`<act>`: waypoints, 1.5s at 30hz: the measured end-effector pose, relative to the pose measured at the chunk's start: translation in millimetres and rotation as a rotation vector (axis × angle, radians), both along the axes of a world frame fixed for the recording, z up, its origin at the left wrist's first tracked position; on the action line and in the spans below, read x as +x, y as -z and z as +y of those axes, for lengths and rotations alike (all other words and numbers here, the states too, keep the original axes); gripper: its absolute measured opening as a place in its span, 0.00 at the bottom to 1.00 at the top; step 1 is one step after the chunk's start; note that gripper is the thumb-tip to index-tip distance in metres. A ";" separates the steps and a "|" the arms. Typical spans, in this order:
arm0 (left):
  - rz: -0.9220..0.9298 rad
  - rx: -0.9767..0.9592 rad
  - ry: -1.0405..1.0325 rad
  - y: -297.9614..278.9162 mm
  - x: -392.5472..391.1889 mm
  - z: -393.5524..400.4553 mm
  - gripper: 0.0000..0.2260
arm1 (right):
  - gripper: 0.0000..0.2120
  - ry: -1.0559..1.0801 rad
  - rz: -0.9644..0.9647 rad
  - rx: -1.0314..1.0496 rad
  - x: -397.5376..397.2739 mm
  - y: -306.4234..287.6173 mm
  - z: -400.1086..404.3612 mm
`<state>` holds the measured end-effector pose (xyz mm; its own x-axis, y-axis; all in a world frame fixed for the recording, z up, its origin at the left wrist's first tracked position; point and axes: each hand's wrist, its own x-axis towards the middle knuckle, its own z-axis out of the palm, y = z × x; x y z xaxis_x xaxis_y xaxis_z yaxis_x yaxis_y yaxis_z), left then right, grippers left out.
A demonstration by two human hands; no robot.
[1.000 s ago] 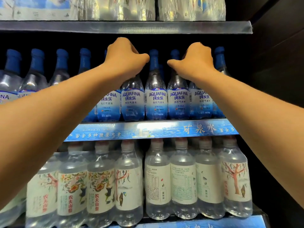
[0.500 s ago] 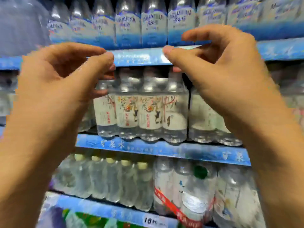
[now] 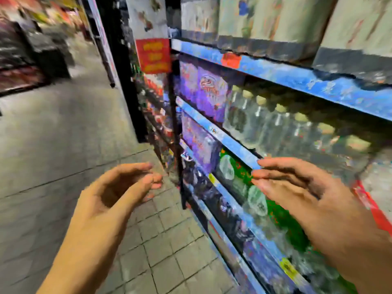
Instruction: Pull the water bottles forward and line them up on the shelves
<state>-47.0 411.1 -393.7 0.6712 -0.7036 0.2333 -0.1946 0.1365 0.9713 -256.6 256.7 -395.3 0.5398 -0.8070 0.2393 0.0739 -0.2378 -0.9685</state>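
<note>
Both hands are held loosely curled and empty: the left hand (image 3: 118, 187) over the tiled floor (image 3: 63, 134), the right hand (image 3: 297, 192) before the shelves (image 3: 233, 143), where the water bottles (image 3: 265, 122) are seen, blurred.

Your view is heavily blurred, so finishes read only coarsely. The water bottles (image 3: 273, 122) on the middle shelf look like clear, glossy plastic with pale matt caps. Directly above them, the shelf edge strip (image 3: 297, 79) reads as smooth blue plastic or printed film carrying a small red tag; which of the two cannot be told. Left of the bottles, the purple packs (image 3: 210, 92) show a shiny film wrap. Below the bottles, the green-labelled bottles (image 3: 254, 187) look glossy too. Left of the shelving, the floor (image 3: 63, 134) is matt grey tile with visible grout lines. The red sign (image 3: 153, 55) looks like flat paper or card.
</note>
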 end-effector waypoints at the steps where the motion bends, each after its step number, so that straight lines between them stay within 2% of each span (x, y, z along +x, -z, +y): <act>1: 0.022 0.010 -0.026 17.9 9.3 13.9 0.17 | 0.21 -0.054 0.021 0.035 6.4 12.2 3.3; 4: 0.092 0.080 -0.143 54.1 24.3 56.2 0.17 | 0.20 -0.191 0.086 0.105 24.3 47.1 15.5; 10: 0.162 0.215 -0.282 105.3 39.5 133.9 0.14 | 0.21 -0.329 0.165 0.220 61.3 97.7 48.5; 17: 0.246 0.276 -0.471 146.2 53.6 189.8 0.13 | 0.18 -0.329 0.235 0.287 115.2 141.1 88.0; 25: 0.357 0.368 -0.450 182.3 115.5 225.2 0.11 | 0.21 -0.287 0.304 0.348 198.3 161.1 118.2; 31: 0.321 0.337 -0.405 184.4 195.5 221.8 0.11 | 0.19 -0.294 0.325 0.326 256.6 167.2 124.7; 37: 0.354 0.267 -0.417 176.7 278.4 195.0 0.20 | 0.18 -0.311 0.334 0.306 312.8 167.1 100.1; 41: 0.361 0.264 -0.459 183.8 336.1 164.4 0.14 | 0.18 -0.326 0.310 0.315 360.9 176.0 68.2; 45: 0.347 0.266 -0.500 191.6 397.1 120.0 0.16 | 0.18 -0.372 0.290 0.340 428.3 190.1 23.7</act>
